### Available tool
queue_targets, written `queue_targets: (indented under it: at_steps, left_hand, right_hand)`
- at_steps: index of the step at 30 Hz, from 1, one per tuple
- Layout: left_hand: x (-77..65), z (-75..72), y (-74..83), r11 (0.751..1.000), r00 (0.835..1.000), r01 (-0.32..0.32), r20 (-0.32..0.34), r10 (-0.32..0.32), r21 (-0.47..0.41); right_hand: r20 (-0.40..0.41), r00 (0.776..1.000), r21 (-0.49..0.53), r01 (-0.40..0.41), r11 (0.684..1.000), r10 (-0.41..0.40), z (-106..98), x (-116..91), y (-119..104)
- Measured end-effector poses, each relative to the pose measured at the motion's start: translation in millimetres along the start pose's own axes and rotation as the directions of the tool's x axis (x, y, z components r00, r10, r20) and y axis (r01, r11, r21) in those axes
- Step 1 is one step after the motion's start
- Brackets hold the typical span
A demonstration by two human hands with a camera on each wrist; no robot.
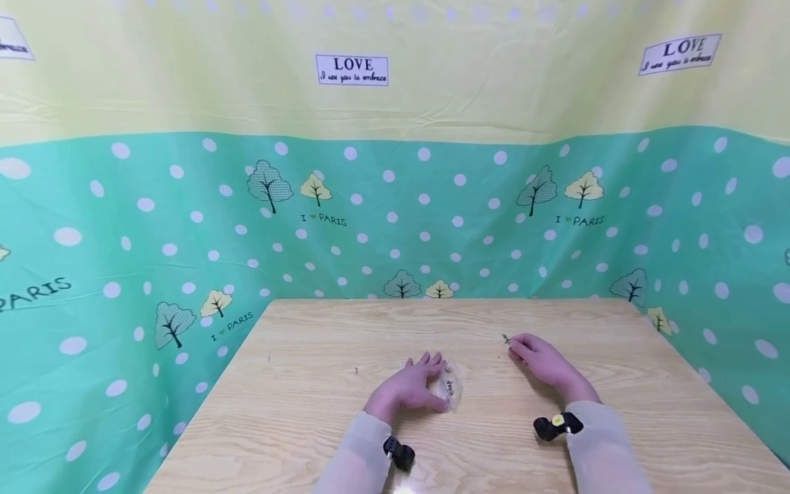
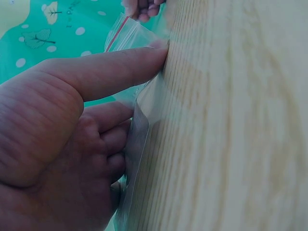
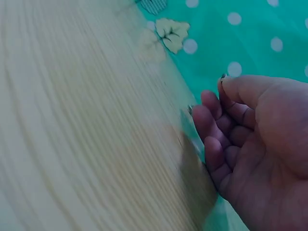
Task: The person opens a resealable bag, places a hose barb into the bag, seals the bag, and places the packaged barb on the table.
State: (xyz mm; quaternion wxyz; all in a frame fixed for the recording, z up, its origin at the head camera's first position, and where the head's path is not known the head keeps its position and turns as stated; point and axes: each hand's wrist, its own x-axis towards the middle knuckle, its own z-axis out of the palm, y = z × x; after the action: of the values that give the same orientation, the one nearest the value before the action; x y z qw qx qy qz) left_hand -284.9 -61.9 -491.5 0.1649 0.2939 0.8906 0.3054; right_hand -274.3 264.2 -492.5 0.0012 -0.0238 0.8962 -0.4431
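Observation:
My left hand point(image 1: 412, 385) rests on a clear zip bag point(image 1: 455, 374) lying on the wooden table, fingers spread and thumb laid straight across it. Small dark pieces show inside the bag. In the left wrist view the thumb presses the zip bag point(image 2: 137, 36), whose red seal line sticks up past it. Farther right, my right hand point(image 1: 546, 360) pinches a tiny dark metal-looking piece point(image 3: 223, 77) between thumb and fingertip; its exact kind is too small to tell. A few small dark pieces point(image 1: 505, 337) lie on the table just by those fingertips.
A tiny piece point(image 1: 356, 370) lies on the wooden table point(image 1: 296, 425) left of the bag. Green dotted cloth point(image 1: 426, 226) hangs behind the table and along its sides. Black wrist cameras are strapped over both sleeves.

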Motion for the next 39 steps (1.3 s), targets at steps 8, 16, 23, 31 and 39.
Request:
queue_targets:
  at_steps: [8, 16, 23, 31, 39]
  left_hand:
    - [0.0, 1.1, 3.3, 1.0, 1.0, 0.002, -0.002, -0.002, 0.007]
    - [1.7, 2.6, 3.6, 1.0, 1.0, 0.01, -0.004, -0.01, 0.021]
    - [0.2, 1.4, 3.6, 1.0, 1.0, 0.009, -0.009, -0.009, 0.02]
    - [1.1, 1.3, 1.3, 1.0, 1.0, 0.012, -0.003, -0.012, 0.024]
    - [-0.2, 0.3, 0.5, 0.999, 1.0, 0.028, 0.0, -0.028, 0.027]
  right_hand:
    - [0.052, 0.995, 0.003, 0.088, 0.996, -0.088, 23, 5, -22]
    - [0.118, 0.982, -0.006, 0.146, 0.989, -0.145, 36, 7, -38]
    - [0.187, 0.965, 0.005, 0.187, 0.982, -0.185, 41, 5, -51]
    - [0.226, 0.956, -0.038, 0.202, 0.979, -0.188, 44, 1, -66]
    - [0.243, 0.947, -0.077, 0.235, 0.969, -0.21, 47, -1, -69]
